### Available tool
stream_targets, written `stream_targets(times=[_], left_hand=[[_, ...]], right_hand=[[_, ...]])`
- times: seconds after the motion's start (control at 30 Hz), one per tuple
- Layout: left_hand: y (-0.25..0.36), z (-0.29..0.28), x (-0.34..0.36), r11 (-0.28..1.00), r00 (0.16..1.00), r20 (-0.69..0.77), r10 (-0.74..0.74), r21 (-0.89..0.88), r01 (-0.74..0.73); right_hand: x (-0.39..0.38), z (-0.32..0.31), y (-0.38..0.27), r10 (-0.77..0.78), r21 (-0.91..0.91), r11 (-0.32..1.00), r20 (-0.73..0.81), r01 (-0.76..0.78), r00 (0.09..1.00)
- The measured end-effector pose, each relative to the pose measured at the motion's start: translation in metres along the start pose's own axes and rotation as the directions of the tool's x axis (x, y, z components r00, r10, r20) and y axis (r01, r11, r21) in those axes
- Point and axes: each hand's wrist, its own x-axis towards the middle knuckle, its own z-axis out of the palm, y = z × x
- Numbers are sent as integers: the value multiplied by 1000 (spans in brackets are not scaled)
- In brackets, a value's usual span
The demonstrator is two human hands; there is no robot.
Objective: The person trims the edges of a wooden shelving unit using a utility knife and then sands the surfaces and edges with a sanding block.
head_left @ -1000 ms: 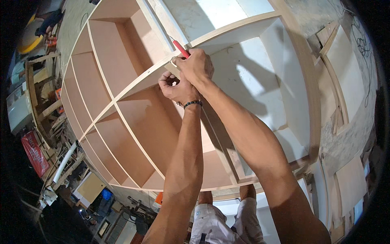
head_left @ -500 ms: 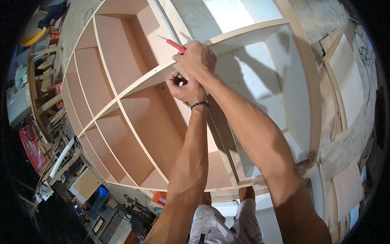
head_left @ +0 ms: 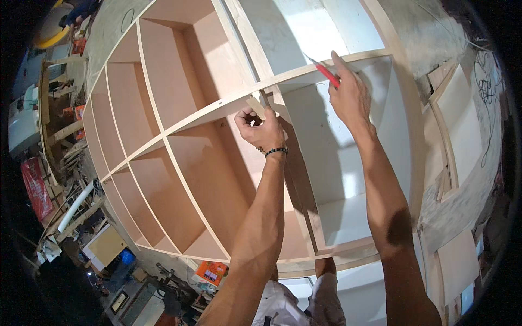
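A large wooden cabinet frame (head_left: 204, 113) with several open compartments lies beneath my hands. My left hand (head_left: 260, 129) pinches a small thin strip of pale wood (head_left: 254, 107) beside the crossing of the long divider and the gap between the pink-brown and white sections. In my right hand (head_left: 350, 98) is a slim red-handled tool (head_left: 327, 75) with a thin pointed tip, aimed up and left. That hand is over the divider of the white section, its index finger stretched out along the tool's side. The tool's exact kind is not plain.
Loose panels and boards (head_left: 459, 125) lie on the floor at the right. On the left are scrap wood (head_left: 68, 130), a white pipe (head_left: 76, 206) and a red plastic bag (head_left: 37, 185). An orange box (head_left: 211, 273) sits near the cabinet's front edge. A cable coils at the far right.
My right hand has moved right, away from my left hand, carrying the red-handled tool. My left hand has shifted slightly right and down, and its wood strip now shows more clearly.
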Motion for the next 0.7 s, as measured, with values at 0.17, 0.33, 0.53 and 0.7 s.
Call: stream_targets(times=[0.17, 0.33, 0.53, 0.7], left_hand=[[-4, -3, 3, 1000, 1000, -2, -3, -31, 3], [-8, 3, -1, 999, 1000, 16, -14, -36, 14], [-12, 0, 1, 1000, 1000, 9, -25, -5, 25], [-11, 0, 1, 998, 998, -17, 55, 24, -55]], right_hand=[[-15, -2, -26, 29, 15, 999, 371, -37, 928], [0, 13, -41, -172, 122, 984, 463, 130, 869], [8, 28, -56, -369, -184, 836, 511, 518, 776], [11, 33, -62, -447, -288, 724, 496, 626, 745]])
